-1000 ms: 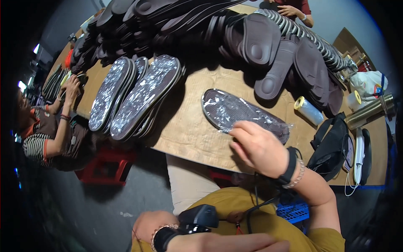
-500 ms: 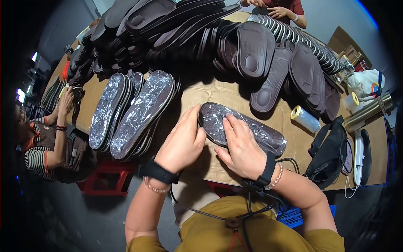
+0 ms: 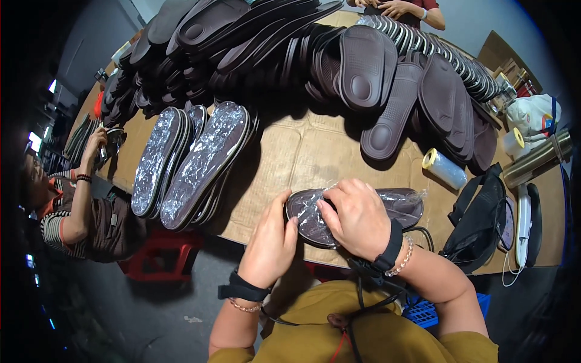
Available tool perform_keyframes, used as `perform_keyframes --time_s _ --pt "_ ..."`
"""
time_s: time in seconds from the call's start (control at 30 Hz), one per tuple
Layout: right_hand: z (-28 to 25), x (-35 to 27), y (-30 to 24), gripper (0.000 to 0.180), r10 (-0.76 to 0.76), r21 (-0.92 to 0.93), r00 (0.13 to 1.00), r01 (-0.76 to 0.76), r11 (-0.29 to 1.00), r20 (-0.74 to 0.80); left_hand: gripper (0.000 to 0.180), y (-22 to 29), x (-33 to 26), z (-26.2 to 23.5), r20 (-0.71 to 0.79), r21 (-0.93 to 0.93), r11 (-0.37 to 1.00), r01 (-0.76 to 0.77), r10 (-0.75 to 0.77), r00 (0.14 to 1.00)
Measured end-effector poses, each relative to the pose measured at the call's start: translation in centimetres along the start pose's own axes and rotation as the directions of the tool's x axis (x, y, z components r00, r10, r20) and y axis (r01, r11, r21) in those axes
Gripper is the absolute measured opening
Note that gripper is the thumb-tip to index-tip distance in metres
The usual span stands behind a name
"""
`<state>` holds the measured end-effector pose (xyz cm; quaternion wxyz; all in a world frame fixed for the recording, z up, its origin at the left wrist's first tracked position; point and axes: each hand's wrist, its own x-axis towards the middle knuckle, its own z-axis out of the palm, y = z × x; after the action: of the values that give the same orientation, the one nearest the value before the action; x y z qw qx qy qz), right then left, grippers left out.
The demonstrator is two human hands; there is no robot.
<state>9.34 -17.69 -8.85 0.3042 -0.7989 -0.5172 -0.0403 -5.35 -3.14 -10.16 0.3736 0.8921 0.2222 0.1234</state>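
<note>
On the table's near edge lies a dark brown shoe sole point(image 3: 311, 233) under clear plastic film point(image 3: 404, 197). My left hand point(image 3: 269, 251) grips its rounded left end, thumb near the top face and fingers along the rim. My right hand point(image 3: 361, 219) lies over the middle of the sole, fingers bent and thumb drawn in, pinching the film where it bunches. The right hand hides part of the sole. Left of my hands, film-covered soles point(image 3: 209, 157) stand in leaning stacks.
Large piles of bare brown soles point(image 3: 369, 69) fill the far side of the cardboard-covered table point(image 3: 284, 154). To the right are a film roll point(image 3: 445, 170), a black pouch point(image 3: 475, 227) and a metal flask point(image 3: 538, 160). Co-workers sit at left point(image 3: 78, 206) and far side.
The sole has come nearer to me and turned to lie more level. My left hand has moved toward me with it. My right hand's fingers have gone from lying flat to bent on the film.
</note>
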Motion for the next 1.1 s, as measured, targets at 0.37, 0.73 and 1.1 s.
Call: perform_keyframes --time_s 0.37,0.73,1.1 --pt "-1.0 0.1 -0.8 0.008 0.137 0.202 0.987 -0.152 0.968 0.086 0.048 -0.1 -1.7 0.9 -0.028 -0.104 0.993 0.061 -0.065 0.998" --pt "1.0 -0.8 -1.3 0.014 0.150 -0.041 0.977 -0.146 0.988 0.150 0.049 0.3 -1.8 1.1 -0.044 -0.116 0.992 0.047 -0.052 0.998" --pt "-1.9 -0.9 -2.9 0.011 0.127 0.213 0.985 -0.150 0.965 0.119 0.049 0.4 -1.7 0.9 -0.038 -0.172 0.984 0.056 -0.063 0.997"
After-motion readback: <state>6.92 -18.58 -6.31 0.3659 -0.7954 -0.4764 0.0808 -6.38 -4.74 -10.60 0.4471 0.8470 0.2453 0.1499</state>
